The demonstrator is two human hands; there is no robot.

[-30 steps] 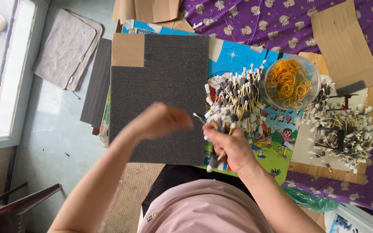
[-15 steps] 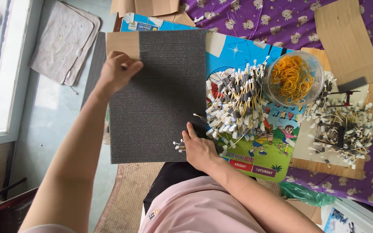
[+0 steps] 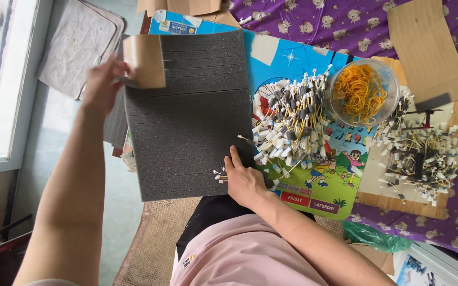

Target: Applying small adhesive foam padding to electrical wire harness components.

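Observation:
A dark grey ridged foam sheet [image 3: 186, 116] lies in front of me on a bright cartoon-printed board [image 3: 324, 185]. My left hand [image 3: 102, 85] grips the sheet's far left corner, where brown tape [image 3: 144, 61] covers it. Resting on the sheet's near right edge, my right hand [image 3: 245, 182] pinches a small bundle of white-tipped wire pieces [image 3: 219, 175]. A big heap of the same yellow-wired pieces [image 3: 292, 122] sits just right of the sheet.
A clear bowl of orange rubber bands [image 3: 359, 92] stands beyond the heap. Another pile of wire pieces [image 3: 425, 153] lies on cardboard at the right. Purple patterned cloth [image 3: 345, 21], cardboard scraps [image 3: 425, 47] and a grey floor mat [image 3: 75, 42] surround the spot.
My left hand went from the sheet's middle out to its far left corner and holds it. My right hand dropped to the sheet's near edge with the wire bundle.

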